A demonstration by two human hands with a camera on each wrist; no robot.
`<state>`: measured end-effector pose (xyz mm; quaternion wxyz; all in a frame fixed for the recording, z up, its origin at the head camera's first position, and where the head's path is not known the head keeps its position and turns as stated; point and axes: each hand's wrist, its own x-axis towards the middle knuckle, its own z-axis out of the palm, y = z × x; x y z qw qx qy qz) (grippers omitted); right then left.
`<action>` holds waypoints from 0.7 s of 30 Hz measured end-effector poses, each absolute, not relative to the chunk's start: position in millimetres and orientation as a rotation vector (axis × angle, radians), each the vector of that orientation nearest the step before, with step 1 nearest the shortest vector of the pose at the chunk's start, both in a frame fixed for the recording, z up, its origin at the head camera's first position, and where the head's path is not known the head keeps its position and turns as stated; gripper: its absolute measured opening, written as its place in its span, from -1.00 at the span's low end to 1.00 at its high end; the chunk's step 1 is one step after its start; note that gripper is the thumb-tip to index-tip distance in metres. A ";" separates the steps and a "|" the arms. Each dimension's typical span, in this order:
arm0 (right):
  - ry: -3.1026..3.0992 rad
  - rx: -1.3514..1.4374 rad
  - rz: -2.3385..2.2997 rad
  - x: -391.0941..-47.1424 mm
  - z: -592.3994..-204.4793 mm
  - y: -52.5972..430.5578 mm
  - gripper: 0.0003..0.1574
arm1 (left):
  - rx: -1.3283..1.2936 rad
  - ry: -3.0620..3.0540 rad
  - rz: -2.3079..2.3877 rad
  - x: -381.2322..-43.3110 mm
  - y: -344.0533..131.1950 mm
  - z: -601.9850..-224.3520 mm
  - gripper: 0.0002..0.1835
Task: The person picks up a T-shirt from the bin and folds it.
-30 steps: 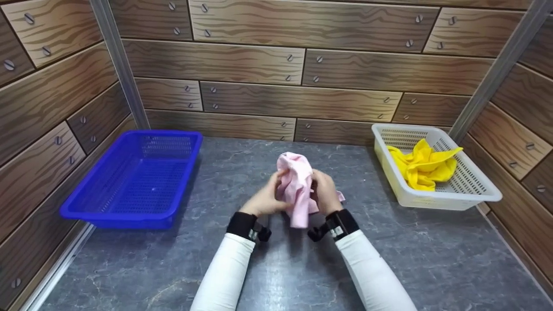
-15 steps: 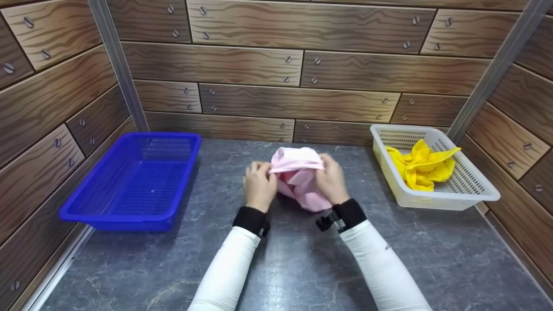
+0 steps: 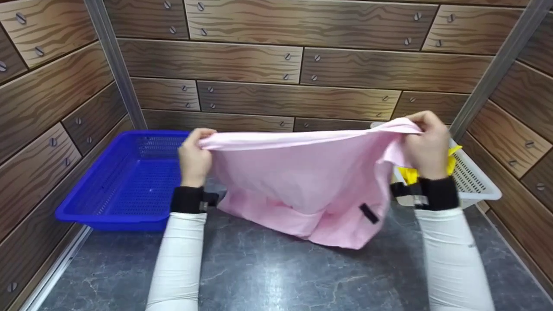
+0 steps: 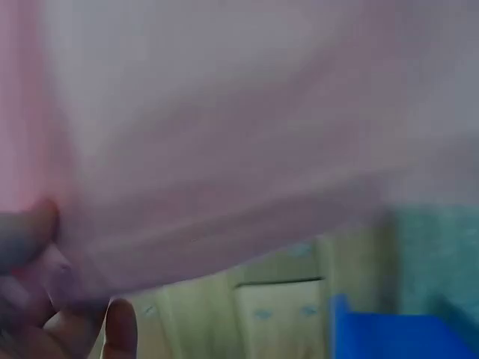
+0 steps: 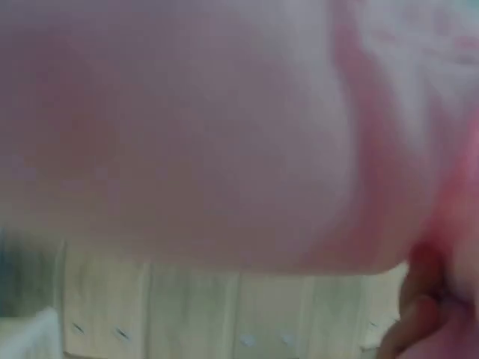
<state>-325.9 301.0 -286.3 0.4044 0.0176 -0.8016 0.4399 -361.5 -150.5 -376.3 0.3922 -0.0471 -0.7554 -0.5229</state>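
Note:
A pink cloth hangs stretched between my two hands above the table, its top edge folded over and its lower edge loose. A small black patch shows near its lower right corner. My left hand pinches the upper left corner. At the other end, my right hand grips the bunched upper right corner. In the left wrist view, the fingers show below the cloth, which fills most of the picture. The right wrist view is also mostly blurred pink cloth, with fingers curled at its edge.
On the left stands a blue plastic basket, partly behind my left hand. A white basket stands on the right with a yellow cloth inside, both partly hidden by my right hand. Wood-patterned walls enclose the grey table.
The pink cloth was bunched between my close-set hands. My hands have moved apart, left and right, and up, spreading it out wide. The baskets have stayed put.

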 end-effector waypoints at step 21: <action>-2.729 0.092 0.797 -323.0 -258.9 366.0 -0.50 | 0.235 -2.298 -1.211 -341.5 -179.6 -338.5 -0.68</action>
